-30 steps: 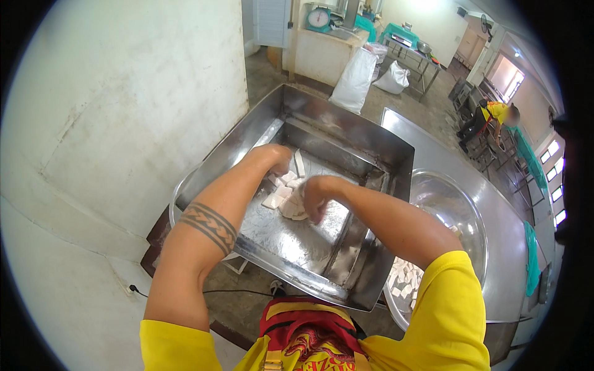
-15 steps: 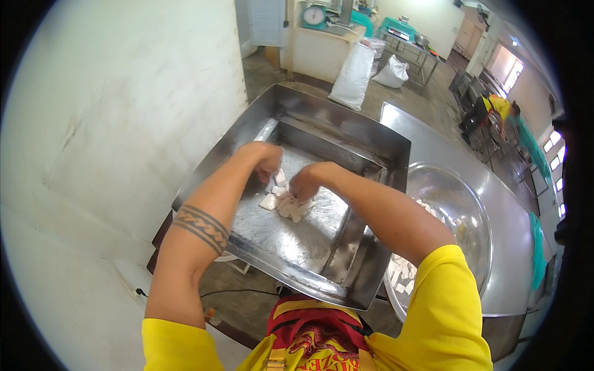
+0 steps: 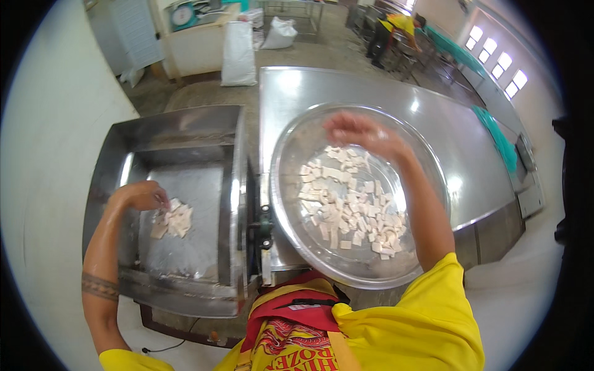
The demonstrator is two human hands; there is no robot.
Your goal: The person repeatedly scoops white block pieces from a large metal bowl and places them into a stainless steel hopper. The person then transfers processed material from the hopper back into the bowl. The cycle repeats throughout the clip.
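Note:
My left hand (image 3: 143,196) is over the deep metal tray (image 3: 210,278), its fingers curled down at a small pile of white cut pieces (image 3: 179,219). Whether a piece is between its fingertips is hidden. My right hand (image 3: 362,131) is raised above the far part of a large round metal basin (image 3: 281,216). It is blurred by motion, its fingers stretched to the left, and nothing shows in it. Many flat, pale, blocky pieces (image 3: 356,210) lie scattered across the basin's bottom.
The basin stands on a steel table (image 3: 396,93) with a green cloth (image 3: 495,136) at its right edge. White sacks (image 3: 239,54) stand on the floor beyond, near a dial scale (image 3: 183,15). A person in yellow (image 3: 399,25) bends at the far back. A wall rises at left.
My view has turned right. My right hand has left the pile in the tray and moved right, over the basin. My left hand stays by the pile.

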